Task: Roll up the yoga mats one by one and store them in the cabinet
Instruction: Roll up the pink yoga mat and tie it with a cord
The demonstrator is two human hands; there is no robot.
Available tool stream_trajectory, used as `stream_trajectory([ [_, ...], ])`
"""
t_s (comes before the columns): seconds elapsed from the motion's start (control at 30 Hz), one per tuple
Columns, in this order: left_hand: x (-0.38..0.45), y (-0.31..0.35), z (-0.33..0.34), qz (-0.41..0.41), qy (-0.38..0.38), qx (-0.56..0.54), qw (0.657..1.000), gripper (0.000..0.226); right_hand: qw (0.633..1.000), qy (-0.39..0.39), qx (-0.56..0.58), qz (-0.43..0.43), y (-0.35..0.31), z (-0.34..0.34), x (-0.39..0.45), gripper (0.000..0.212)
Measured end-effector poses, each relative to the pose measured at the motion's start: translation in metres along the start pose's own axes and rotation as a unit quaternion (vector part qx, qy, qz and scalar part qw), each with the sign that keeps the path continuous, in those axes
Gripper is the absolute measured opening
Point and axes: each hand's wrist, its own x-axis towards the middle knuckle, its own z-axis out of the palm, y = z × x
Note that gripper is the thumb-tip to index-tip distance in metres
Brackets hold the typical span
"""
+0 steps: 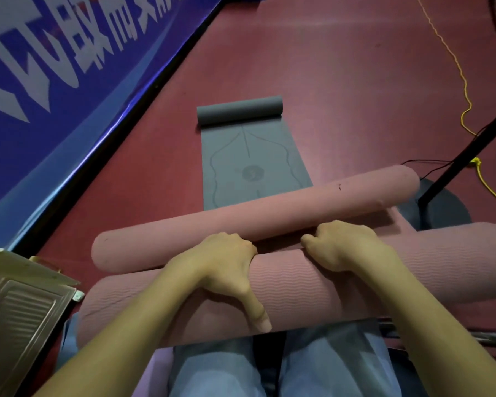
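Note:
A thick pink yoga mat roll (312,290) with a wavy ribbed surface lies across my lap. My left hand (226,267) grips its top, fingers curled over the far side and thumb down the near side. My right hand (347,245) grips the same roll further right, fingers tucked over its far edge. Just beyond lies a second, thinner pink roll (269,216) on the floor. Past it a grey yoga mat (252,161) lies flat, its far end rolled up (239,110).
A blue banner (55,81) with white characters lines the left side. A metal cabinet panel (20,310) sits at the lower left. A black stand with a round base (441,207) is on the right, with a yellow cord (464,90) trailing over the red floor.

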Motion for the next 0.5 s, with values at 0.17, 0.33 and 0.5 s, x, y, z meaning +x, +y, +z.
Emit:
stream_trajectory([
  [0.17,0.007,-0.001,-0.001,0.015,-0.055,-0.032,0.998,0.087,1.000,-0.012,0.004,-0.005,0.006,0.009,-0.004,0.061],
  [0.33,0.015,-0.011,-0.001,0.013,-0.073,-0.100,0.992,0.078,0.995,0.102,0.001,-0.003,0.007,0.020,-0.011,0.068],
  [0.5,0.035,-0.035,-0.006,0.052,-0.100,-0.219,0.969,0.089,0.980,0.199,-0.021,-0.016,0.000,0.024,-0.013,0.079],
])
